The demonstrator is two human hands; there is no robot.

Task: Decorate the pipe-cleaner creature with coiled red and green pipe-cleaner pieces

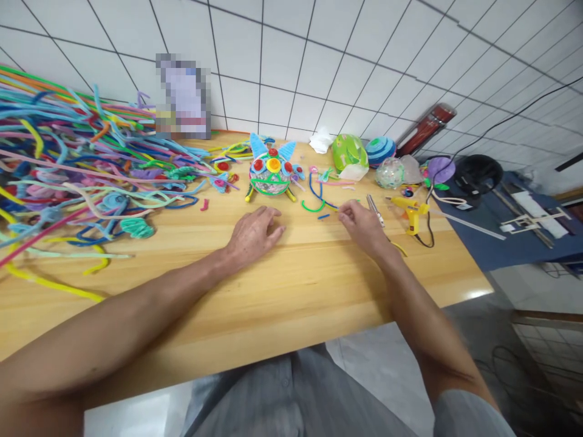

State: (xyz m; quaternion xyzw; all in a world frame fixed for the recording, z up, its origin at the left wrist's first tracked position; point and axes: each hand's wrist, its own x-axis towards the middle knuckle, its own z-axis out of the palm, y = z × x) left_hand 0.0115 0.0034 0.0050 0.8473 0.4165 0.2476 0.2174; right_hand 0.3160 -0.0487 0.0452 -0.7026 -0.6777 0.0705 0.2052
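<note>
The left hand [255, 235] lies loosely open before a figure [272, 176] standing on the worktop [282, 291]; the right hand [362, 224] curls beside a blue pipe cleaner [314, 190], its grip impossible to tell.

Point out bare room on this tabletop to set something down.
Bare: the tabletop between the left hand and right hand, down to its front edge. Crowded: the left end, under pipe cleaners, and the far side, from the eared figure to the glue gun.
</note>
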